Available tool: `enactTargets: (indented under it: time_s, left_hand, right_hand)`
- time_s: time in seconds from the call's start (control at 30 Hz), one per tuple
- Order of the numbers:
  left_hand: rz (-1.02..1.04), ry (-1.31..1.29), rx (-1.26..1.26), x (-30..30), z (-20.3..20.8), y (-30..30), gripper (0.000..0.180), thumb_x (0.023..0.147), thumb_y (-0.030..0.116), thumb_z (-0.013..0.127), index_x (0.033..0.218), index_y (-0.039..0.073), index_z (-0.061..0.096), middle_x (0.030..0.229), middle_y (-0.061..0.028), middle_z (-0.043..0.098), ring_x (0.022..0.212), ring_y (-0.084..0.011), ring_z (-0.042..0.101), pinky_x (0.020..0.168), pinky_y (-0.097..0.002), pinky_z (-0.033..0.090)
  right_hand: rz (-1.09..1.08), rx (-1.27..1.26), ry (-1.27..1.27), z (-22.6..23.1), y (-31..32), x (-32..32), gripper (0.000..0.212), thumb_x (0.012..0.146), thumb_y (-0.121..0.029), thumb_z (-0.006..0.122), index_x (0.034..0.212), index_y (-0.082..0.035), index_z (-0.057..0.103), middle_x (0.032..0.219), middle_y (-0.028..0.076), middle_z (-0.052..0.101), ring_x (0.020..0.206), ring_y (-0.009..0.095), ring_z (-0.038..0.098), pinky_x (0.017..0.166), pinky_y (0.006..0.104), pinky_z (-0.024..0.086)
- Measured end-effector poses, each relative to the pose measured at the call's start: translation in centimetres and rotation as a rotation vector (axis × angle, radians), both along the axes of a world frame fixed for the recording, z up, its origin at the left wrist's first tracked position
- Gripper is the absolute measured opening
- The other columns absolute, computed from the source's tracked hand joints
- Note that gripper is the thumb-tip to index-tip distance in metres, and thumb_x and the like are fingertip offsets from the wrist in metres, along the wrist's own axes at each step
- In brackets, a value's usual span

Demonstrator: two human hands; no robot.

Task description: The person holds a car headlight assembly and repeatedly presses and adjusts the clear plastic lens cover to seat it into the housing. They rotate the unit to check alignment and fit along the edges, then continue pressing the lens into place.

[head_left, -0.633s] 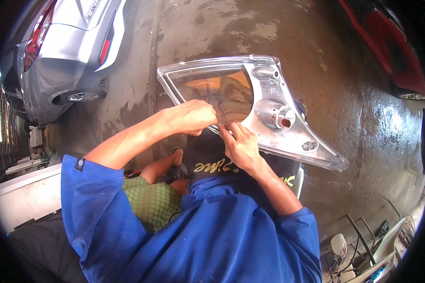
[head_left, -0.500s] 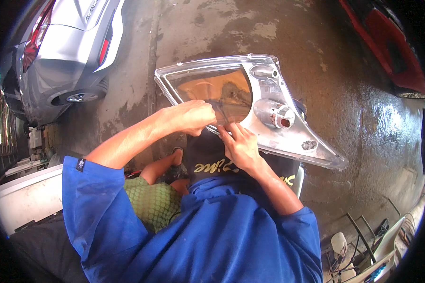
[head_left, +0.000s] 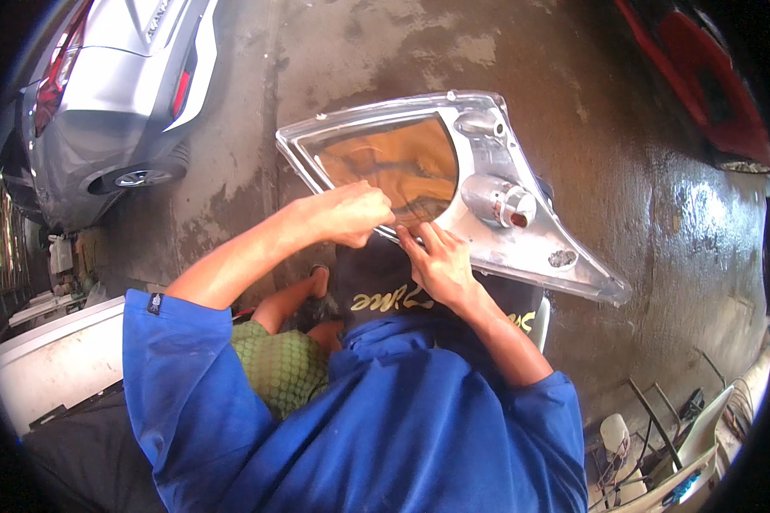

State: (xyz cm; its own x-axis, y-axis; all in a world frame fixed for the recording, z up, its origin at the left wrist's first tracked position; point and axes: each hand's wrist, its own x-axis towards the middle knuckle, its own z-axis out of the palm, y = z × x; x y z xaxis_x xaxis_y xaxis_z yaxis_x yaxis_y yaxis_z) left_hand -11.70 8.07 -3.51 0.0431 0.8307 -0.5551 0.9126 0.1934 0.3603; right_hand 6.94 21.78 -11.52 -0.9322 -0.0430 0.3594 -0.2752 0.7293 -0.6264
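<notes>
I see both of my hands working on a car headlight housing (head_left: 479,184), a clear-rimmed unit with an amber-tinted reflector panel and a round chrome bulb socket (head_left: 503,199) with a red tip. It sits tilted in front of my chest, held up over the wet concrete floor (head_left: 624,171), its long pointed end reaching toward my right.

My left hand (head_left: 348,214) is clenched into a loose fist at the lower edge of the amber panel, fingertips pinched together against the housing rim; whatever small thing it pinches, I cannot tell. My right hand (head_left: 441,261) lies just beside it, fingers flat and pressed against the same lower rim, gripping the housing from below. The 2 hands are near each other, almost touching.

My blue work shirt (head_left: 385,427) fills the lower frame, sleeves rolled up on both arms. Below the hands I see a dark cloth with yellow lettering (head_left: 393,291) and green patterned shorts (head_left: 278,368).

A silver car (head_left: 111,111) stands at upper left, and part of a red car (head_left: 701,77) at upper right. A white panel (head_left: 56,363) lies at lower left.
</notes>
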Motion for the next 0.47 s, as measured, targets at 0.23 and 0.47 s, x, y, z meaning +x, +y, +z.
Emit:
enactTargets:
  time_s: [0.23, 0.47]
  left_hand:
    - [0.527, -0.140, 0.474, -1.5, 7.6, 1.6, 0.038, 0.083, 0.021, 0.081, 0.116, 0.003, 0.075, 0.106, -0.0194, 0.075, 0.099, -0.0296, 0.073, 0.089, -0.0387, 0.057]
    - [1.123, 0.422, 0.548, -8.5, 4.6, -8.7, 0.031, 0.099, 0.016, 0.065, 0.129, 0.008, 0.070, 0.131, -0.0185, 0.068, 0.127, -0.0277, 0.064, 0.108, -0.0399, 0.048]
  right_hand:
    - [-0.038, -0.041, 0.073, 0.5, 0.1, -0.5, 0.042, 0.078, -0.003, 0.073, 0.120, -0.003, 0.067, 0.091, 0.007, 0.062, 0.077, 0.026, 0.064, 0.064, 0.0388, 0.053]
    - [0.014, -0.010, -0.038, 0.4, 0.2, -0.1, 0.051, 0.070, -0.003, 0.068, 0.121, -0.001, 0.066, 0.102, 0.010, 0.064, 0.089, 0.028, 0.066, 0.073, 0.0392, 0.057]
